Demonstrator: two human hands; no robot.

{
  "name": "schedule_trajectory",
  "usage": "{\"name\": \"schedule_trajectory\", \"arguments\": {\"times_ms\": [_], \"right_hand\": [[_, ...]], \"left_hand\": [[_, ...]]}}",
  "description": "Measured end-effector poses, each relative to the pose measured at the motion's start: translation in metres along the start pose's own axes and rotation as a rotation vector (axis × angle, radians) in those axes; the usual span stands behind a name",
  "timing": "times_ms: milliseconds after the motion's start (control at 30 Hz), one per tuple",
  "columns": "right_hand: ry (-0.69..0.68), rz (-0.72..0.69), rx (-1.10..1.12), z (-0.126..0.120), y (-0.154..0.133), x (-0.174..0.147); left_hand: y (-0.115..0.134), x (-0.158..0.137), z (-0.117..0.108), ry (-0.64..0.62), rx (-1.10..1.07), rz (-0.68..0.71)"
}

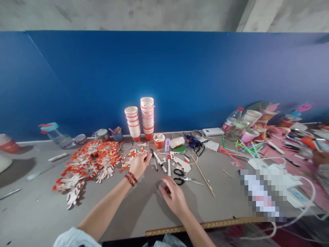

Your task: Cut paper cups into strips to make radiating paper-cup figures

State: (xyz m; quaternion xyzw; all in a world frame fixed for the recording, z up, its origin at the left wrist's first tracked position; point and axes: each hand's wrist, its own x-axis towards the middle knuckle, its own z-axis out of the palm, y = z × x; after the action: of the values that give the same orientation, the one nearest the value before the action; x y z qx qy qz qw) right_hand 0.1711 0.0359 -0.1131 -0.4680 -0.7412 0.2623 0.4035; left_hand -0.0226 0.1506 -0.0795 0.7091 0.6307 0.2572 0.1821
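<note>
My left hand (pixel 140 165), with red beads at the wrist, is over the table beside orange and white paper scraps (pixel 132 157). Its thumb and fingers are pinched together; whatever they hold, if anything, cannot be made out. Just right of the fingertips lie dark pens (pixel 154 161) and a white marker (pixel 159 162). Lower and to the right, my right hand (pixel 174 197) hovers with loosely bent fingers and the thumb apart, nothing seen between them. Close above it are black-handled scissors (pixel 183 178) and a red-and-white marker (pixel 169 165).
A heap of cut paper-cup pieces (pixel 89 161) spreads on the left. Two cup stacks (pixel 147 118) stand against the blue partition (pixel 180 79). A wooden stick (pixel 203 175) and a blue glue gun (pixel 191 140) lie right. Farther right are power strips (pixel 272 175) and another person's hand (pixel 318 157).
</note>
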Motion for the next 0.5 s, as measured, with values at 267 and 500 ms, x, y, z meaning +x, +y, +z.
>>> {"name": "schedule_trajectory", "arguments": {"times_ms": [267, 500], "right_hand": [[0.029, -0.021, -0.021, 0.002, -0.003, -0.003], [0.038, -0.099, -0.093, -0.046, -0.001, 0.021]], "left_hand": [[-0.002, -0.058, -0.020, -0.013, 0.021, 0.289], [0.006, -0.094, -0.007, -0.085, -0.030, 0.598]]}}
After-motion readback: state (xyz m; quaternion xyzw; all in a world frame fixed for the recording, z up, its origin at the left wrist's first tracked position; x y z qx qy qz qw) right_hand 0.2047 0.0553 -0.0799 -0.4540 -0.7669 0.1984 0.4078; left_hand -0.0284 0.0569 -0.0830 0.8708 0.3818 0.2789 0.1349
